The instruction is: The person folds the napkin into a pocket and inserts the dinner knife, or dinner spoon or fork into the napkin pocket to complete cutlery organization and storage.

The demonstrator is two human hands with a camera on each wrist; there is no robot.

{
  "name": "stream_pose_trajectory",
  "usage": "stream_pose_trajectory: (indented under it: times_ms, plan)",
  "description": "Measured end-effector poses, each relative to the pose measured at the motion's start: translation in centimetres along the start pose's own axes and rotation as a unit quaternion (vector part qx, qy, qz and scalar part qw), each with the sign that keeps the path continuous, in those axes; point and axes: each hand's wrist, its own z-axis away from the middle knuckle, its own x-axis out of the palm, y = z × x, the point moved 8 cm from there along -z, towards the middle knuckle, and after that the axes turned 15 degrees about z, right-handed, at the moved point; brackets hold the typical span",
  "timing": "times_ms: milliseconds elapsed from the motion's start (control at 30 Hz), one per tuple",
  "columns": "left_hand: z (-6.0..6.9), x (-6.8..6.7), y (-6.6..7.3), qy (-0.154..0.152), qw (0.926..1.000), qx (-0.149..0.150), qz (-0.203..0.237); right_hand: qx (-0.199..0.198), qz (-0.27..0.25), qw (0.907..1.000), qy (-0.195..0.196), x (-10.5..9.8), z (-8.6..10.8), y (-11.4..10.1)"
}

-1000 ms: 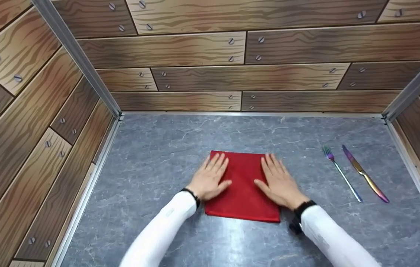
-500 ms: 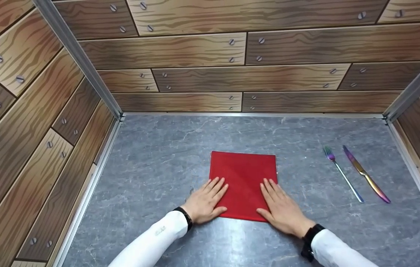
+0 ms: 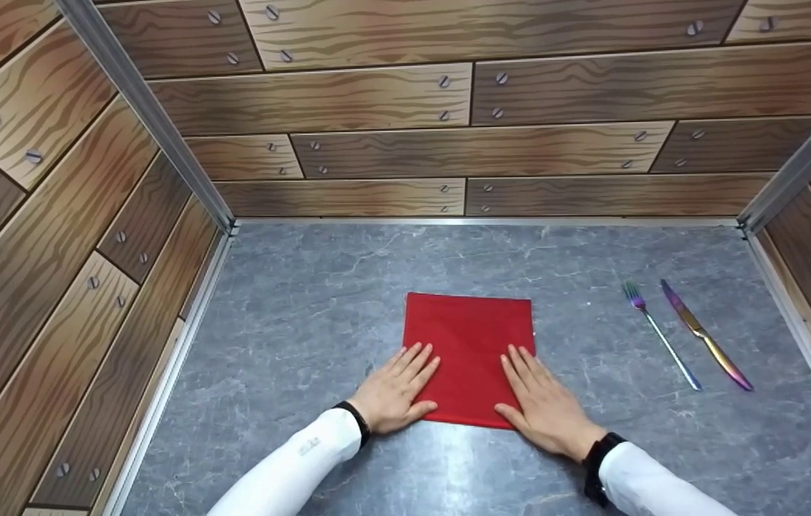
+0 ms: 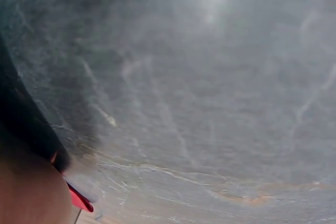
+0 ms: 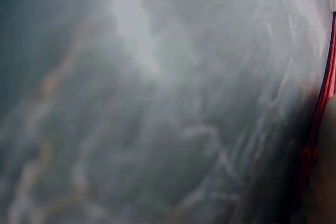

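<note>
Your red cloth [image 3: 468, 351] looks longest pointing away from you, left hand [image 3: 392, 393] and right hand [image 3: 547, 405] equally near on opposite side edges, fingers straight, slightly spread.

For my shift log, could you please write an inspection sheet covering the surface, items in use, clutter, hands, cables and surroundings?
Surface: grey, veined tabletop, with a patch of glare in front of the cloth.
Items in use: red cloth, lying flat, roughly rectangular.
Clutter: fork and knife, right of the cloth, side by side, apart.
Hands: left hand and right hand rest on the cloth's opposite sides, fingers extended.
Cables: nothing seen.
Surroundings: wood-patterned walls with metal strips along the tabletop's edges.
</note>
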Motion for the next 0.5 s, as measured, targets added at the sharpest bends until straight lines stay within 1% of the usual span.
stream_pose_trajectory:
  times_ms: [300,500]
  plan:
    - [-0.02,0.13,-0.12,-0.001,1.0,-0.002,-0.005,0.002,-0.006,0.9995,-0.032,0.35,-0.17,0.15]
    - [0.04,0.07,-0.03,-0.003,1.0,-0.004,-0.005,0.001,-0.002,0.9997,-0.023,0.24,-0.1,0.05]
